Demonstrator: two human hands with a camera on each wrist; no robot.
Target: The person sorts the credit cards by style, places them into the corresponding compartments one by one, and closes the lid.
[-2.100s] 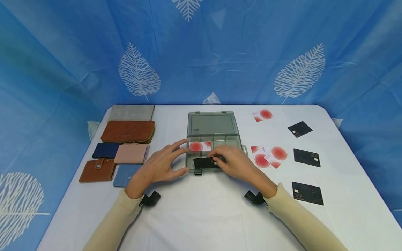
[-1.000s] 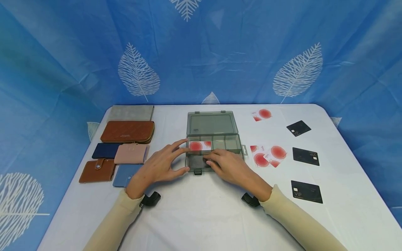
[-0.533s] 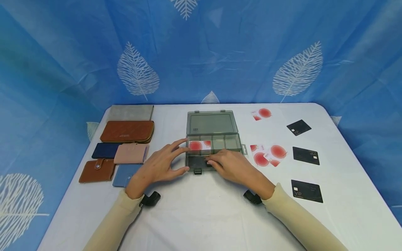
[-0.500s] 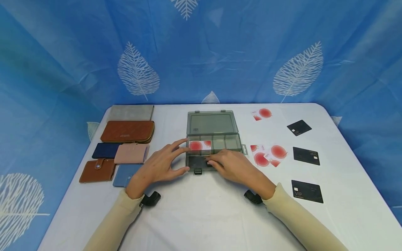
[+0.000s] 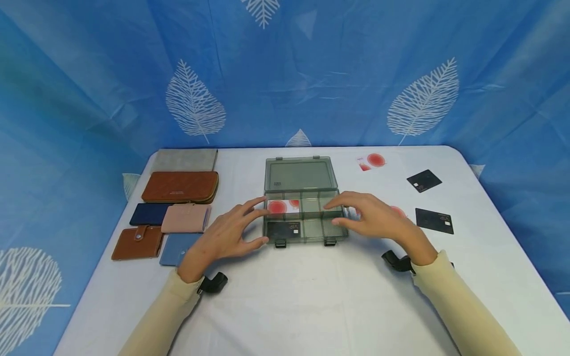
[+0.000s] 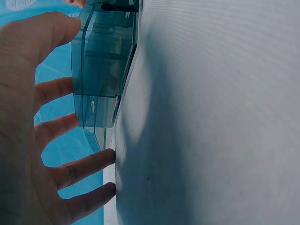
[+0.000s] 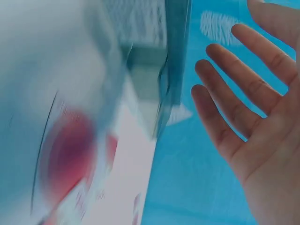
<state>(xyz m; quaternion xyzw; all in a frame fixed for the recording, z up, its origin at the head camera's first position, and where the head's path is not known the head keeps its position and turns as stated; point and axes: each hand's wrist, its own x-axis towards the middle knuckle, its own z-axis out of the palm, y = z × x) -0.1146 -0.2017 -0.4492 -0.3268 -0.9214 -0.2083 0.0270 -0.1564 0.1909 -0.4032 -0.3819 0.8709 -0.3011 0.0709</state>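
A translucent grey-green plastic compartment box [image 5: 331, 229] lies open in the middle of the table, its lid [image 5: 300, 175] folded back. In its front left compartment rests a black VIP card [image 5: 282, 230]. Behind that, a red-and-white card [image 5: 283, 206] sits in the back left part. My left hand [image 5: 229, 232] has spread fingers at the box's left side; in the left wrist view the thumb [image 6: 65, 29] is at its edge. Over the box's right end hovers my right hand [image 5: 371, 217], fingers extended and holding nothing. It partly covers some red-and-white cards [image 5: 398, 211].
Several wallets lie at left: brown long wallet [image 5: 180, 186], grey [image 5: 184, 159], navy [image 5: 150, 213], pink [image 5: 184, 218], brown snap [image 5: 138, 243], blue [image 5: 175, 248]. At right are black cards [image 5: 434, 221] [image 5: 424, 181] and a red-and-white card [image 5: 371, 161].
My right hand has let go of the black card, which went down into the front left compartment, and has moved right, its fingers opening. The left hand has stayed at the box's left side.
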